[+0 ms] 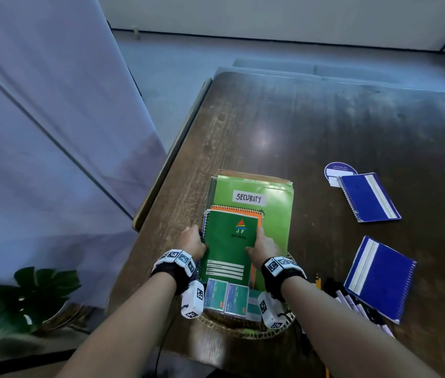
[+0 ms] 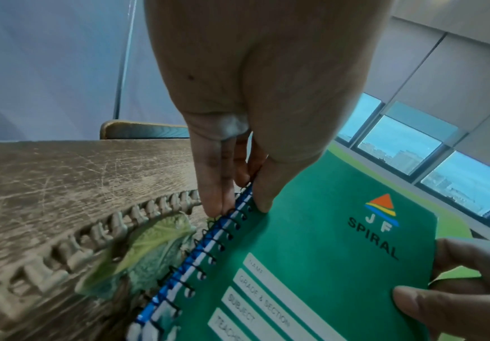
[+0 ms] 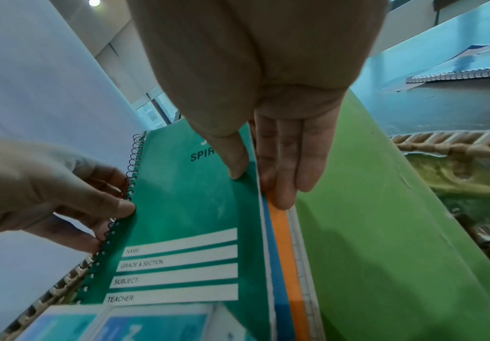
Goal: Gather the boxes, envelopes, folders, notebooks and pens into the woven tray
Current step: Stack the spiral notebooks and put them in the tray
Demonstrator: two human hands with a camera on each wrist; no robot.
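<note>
Both hands hold the green spiral notebook (image 1: 229,246) by its long edges: the left hand (image 1: 192,240) pinches the wire coil side, thumb on the cover and fingers (image 2: 217,184) curled under the binding, while the right hand (image 1: 263,246) grips the open page edge, thumb on top and fingers (image 3: 284,175) along the stack's side. The notebook's long axis runs straight away from the person, so it lies squarely between the two hands, neither nearer than the other. It sits on top of an orange notebook (image 1: 254,276) and a blue-edged one, all resting on the glossy green folder (image 1: 276,214) labelled SECURITY, which overhangs the far rim of the woven tray (image 1: 243,330). The tray is round, of pale plaited fibre, with small teal boxes (image 1: 226,298) at its near side. To the tray's right on the scratched dark-wood tabletop (image 1: 325,126) lie two blue spiral notebooks (image 1: 379,276), one farther off, plus pens (image 1: 352,301) just beside the tray. The smooth card cover and stiff wire coil should, I judge, slide easily when squared against the stack.
</note>
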